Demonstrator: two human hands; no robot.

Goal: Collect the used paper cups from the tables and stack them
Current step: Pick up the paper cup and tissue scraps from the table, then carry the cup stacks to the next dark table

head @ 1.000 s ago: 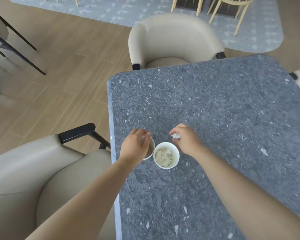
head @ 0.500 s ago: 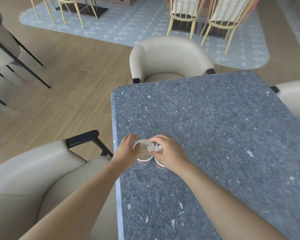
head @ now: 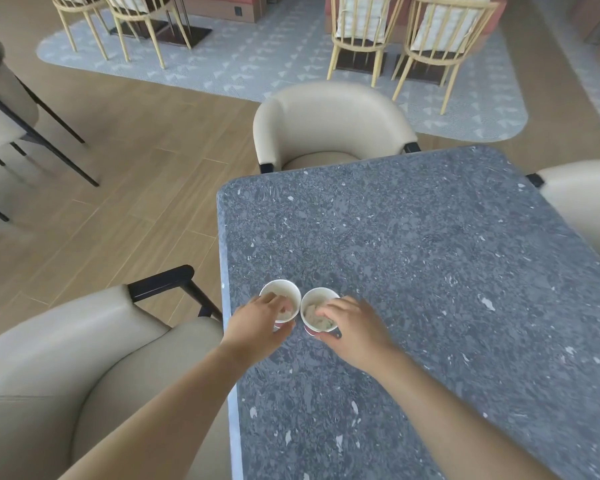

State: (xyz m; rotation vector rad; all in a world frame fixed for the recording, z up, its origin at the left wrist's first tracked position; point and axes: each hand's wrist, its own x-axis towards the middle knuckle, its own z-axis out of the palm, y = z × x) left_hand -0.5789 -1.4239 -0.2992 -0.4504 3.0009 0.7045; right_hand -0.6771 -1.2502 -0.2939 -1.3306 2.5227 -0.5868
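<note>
While they touch on the table [head: 430,271]: left hand [head: 257,327] gripping left cup [head: 278,292]; right hand [head: 355,329] gripping right cup [head: 315,295] (paper-stuffed).

we see a table top [head: 430,271] of speckled grey stone, smooth and matt. the left paper cup [head: 280,295] and right paper cup [head: 319,296] are matt white inside, the right one holding crumpled tissue [head: 312,312]. the near armchair [head: 66,358] looks like smooth cream leather with a soft sheen; the floor [head: 136,150] is wood plank.

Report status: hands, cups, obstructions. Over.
Both gripping: left hand on left cup, right hand on right cup. Cups side by side on table, unstacked. Possibly in the way: crumpled paper inside right cup.
</note>
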